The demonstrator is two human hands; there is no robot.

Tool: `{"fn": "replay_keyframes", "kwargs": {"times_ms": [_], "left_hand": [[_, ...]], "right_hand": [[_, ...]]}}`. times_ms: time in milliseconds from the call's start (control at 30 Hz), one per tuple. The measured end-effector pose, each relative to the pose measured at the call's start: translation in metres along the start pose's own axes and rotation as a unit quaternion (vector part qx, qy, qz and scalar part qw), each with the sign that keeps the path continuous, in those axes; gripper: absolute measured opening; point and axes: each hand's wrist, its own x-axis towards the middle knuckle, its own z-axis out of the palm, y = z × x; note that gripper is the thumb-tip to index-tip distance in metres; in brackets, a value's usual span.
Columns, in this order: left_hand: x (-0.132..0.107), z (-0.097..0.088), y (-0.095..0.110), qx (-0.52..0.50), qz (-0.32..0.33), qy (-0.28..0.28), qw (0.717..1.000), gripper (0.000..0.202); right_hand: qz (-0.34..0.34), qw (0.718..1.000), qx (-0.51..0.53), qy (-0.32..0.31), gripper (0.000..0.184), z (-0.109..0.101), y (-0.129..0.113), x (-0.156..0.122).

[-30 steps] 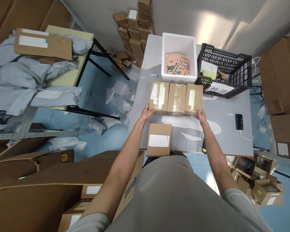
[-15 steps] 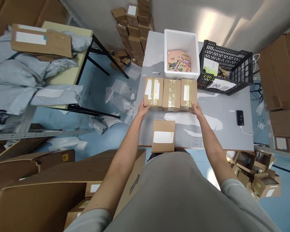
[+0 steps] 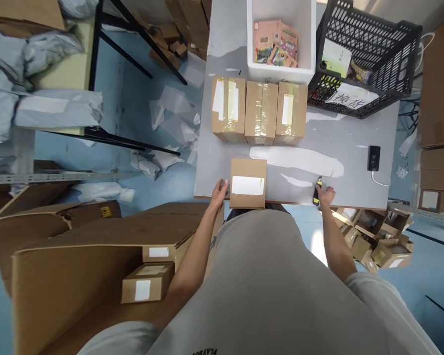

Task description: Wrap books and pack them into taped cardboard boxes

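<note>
My right hand [image 3: 325,195] grips a yellow-and-black box cutter [image 3: 315,196] near the front edge of the grey table [image 3: 355,148]. Just left of a single cardboard box [image 3: 248,197], my left hand [image 3: 218,193] hovers open, with a small gap between its fingers and the box side. That box bears a white label and sits at the table's front edge. Farther back, a left taped box [image 3: 238,103], a middle taped box [image 3: 261,111] and a right taped box [image 3: 287,106] stand in a row.
Behind the row are a white foam bin [image 3: 281,73] with colourful packets and a black plastic crate [image 3: 395,54]. A phone-like black device [image 3: 373,159] with a cable lies at the right. Left of me, a large carton [image 3: 77,291] holds smaller boxes; grey parcels [image 3: 59,111] lie on another table.
Both hands have left the row of taped boxes and come back toward me. My right hand has taken hold of the box cutter; my left has moved beside the single box.
</note>
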Motion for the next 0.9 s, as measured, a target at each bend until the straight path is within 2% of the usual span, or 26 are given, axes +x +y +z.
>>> {"fn": "replay_keyframes", "kwargs": {"times_ms": [100,200,267,367,467,533,600,800,900], "left_hand": [[-0.006,0.006,0.009,-0.010,-0.030,0.021,0.999,0.098],[-0.005,0.016,0.040,0.013,0.004,0.045,0.999,0.095],[-0.006,0.028,0.066,0.075,0.078,0.079,0.991,0.101],[-0.015,0.059,0.100,0.193,0.241,0.112,0.945,0.105],[-0.027,0.094,0.118,0.269,0.337,0.040,0.901,0.100],[-0.030,0.112,0.119,0.288,0.346,-0.012,0.893,0.094],[-0.028,0.121,0.114,0.290,0.332,-0.036,0.897,0.091],[-0.017,0.117,0.099,0.311,0.317,-0.036,0.895,0.108],[-0.017,0.114,0.102,0.319,0.314,-0.032,0.893,0.113]], "right_hand": [[0.014,1.000,-0.012,-0.008,0.059,0.006,0.010,-0.006],[-0.001,1.000,-0.008,-0.026,0.045,0.010,0.004,-0.006],[-0.009,0.999,0.003,-0.038,0.038,0.011,-0.002,-0.006],[-0.024,0.998,0.036,-0.049,0.034,0.012,-0.014,-0.010],[-0.046,0.992,0.091,-0.071,0.035,0.018,-0.028,-0.024],[-0.059,0.984,0.133,-0.099,0.036,0.027,-0.037,-0.039],[-0.065,0.974,0.171,-0.132,0.035,0.039,-0.044,-0.057],[-0.040,0.943,0.236,-0.232,0.021,0.073,-0.057,-0.110],[-0.025,0.928,0.239,-0.286,0.025,0.081,-0.059,-0.129]]}}
